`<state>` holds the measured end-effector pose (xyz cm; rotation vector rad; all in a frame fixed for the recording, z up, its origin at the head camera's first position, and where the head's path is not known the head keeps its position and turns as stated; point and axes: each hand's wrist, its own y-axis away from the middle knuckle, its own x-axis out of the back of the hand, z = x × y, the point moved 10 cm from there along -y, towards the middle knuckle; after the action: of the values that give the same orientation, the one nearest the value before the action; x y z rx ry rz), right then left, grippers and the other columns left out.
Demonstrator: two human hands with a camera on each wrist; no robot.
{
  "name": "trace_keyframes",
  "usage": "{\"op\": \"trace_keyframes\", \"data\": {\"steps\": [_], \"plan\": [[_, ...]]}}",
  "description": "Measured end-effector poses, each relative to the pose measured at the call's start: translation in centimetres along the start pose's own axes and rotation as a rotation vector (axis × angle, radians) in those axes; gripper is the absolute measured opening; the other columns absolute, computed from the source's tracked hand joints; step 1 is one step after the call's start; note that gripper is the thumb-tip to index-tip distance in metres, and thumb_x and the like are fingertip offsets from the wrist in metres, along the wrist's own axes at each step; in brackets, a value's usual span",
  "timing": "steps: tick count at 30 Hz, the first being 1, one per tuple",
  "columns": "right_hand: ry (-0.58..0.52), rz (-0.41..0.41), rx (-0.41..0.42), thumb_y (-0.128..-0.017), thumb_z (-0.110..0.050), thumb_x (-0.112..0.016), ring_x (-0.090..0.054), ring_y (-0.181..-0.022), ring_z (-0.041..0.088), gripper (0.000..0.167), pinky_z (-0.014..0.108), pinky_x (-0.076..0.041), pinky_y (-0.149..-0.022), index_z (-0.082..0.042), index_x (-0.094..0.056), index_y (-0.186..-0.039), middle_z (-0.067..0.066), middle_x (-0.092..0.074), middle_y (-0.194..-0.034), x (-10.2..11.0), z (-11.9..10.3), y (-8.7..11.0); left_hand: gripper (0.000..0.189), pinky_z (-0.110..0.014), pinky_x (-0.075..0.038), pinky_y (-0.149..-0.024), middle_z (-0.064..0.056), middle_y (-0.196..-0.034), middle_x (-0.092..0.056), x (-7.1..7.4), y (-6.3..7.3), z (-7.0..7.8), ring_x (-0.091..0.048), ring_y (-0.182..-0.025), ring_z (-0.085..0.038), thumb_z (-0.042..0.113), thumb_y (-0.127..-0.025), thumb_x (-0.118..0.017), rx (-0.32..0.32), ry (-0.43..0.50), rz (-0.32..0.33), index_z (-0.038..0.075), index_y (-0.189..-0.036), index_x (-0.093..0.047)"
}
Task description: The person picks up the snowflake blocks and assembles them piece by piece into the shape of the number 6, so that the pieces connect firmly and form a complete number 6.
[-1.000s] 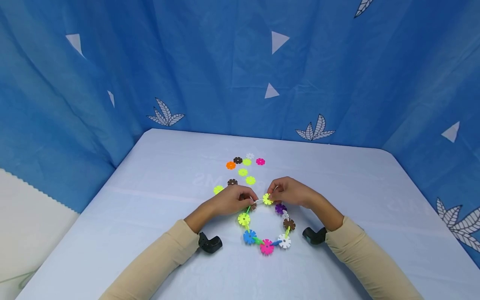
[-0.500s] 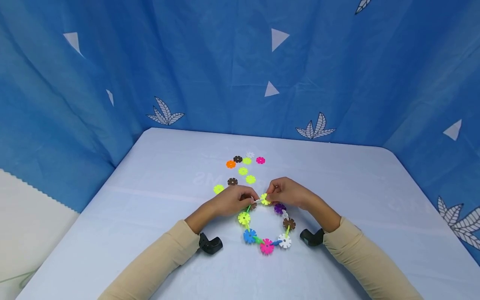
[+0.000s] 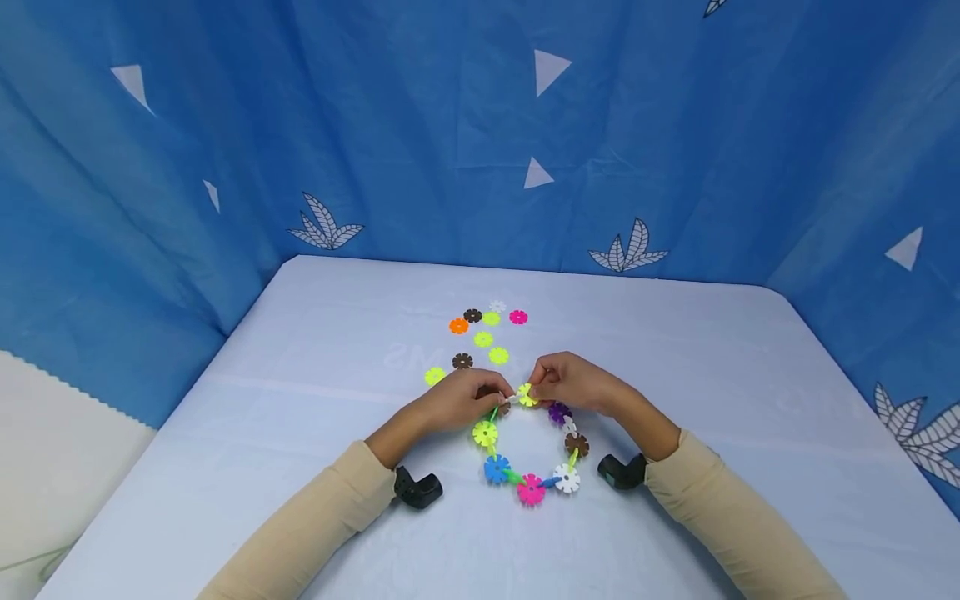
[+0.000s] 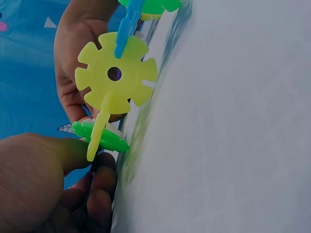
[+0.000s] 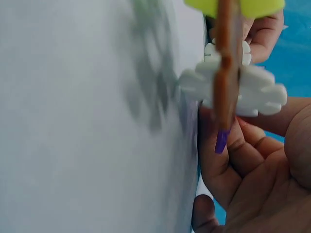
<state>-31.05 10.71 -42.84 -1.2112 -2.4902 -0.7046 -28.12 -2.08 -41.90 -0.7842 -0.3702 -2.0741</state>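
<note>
A ring of linked notched plastic discs [image 3: 531,490] lies on the white table in the head view, in pink, blue, white, brown, purple and yellow. At its far left, my left hand [image 3: 461,398] pinches the ring by the brown disc [image 3: 504,409], its fingers partly covering it. A white disc [image 3: 513,399] reaches from those fingertips toward the right. My right hand [image 3: 576,382] pinches a yellow disc [image 3: 527,395] between thumb and fingers, right at the white disc's edge. In the left wrist view, a green disc [image 4: 109,141] stands by my left thumb.
Loose notched discs lie beyond the hands, among them an orange disc [image 3: 459,326], a pink disc [image 3: 518,317] and a brown disc [image 3: 462,361]. Black wrist devices [image 3: 417,488] sit beside both forearms. A blue curtain [image 3: 465,125] hangs behind the table.
My right hand has moved slightly left, bringing the yellow disc closer to the white disc. The left hand keeps its hold, and the head view has shifted a little.
</note>
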Motion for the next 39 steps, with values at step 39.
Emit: {"op": "trace_keyframes", "data": {"steps": [39], "plan": [[0.558,-0.042,0.13,-0.087,-0.005,-0.079,-0.054,-0.098,0.024,0.022,0.038,-0.051,-0.086,-0.011,-0.067,-0.104,0.005,-0.06,-0.1,2.2,-3.5,-3.3,0.007,-0.026,-0.049,-0.071,0.009,-0.084,-0.067,0.1,1.7,1.4,-0.061,-0.076,-0.009,0.006,-0.099,-0.063,0.011,0.055,-0.001,0.01,-0.1,-0.07]]}}
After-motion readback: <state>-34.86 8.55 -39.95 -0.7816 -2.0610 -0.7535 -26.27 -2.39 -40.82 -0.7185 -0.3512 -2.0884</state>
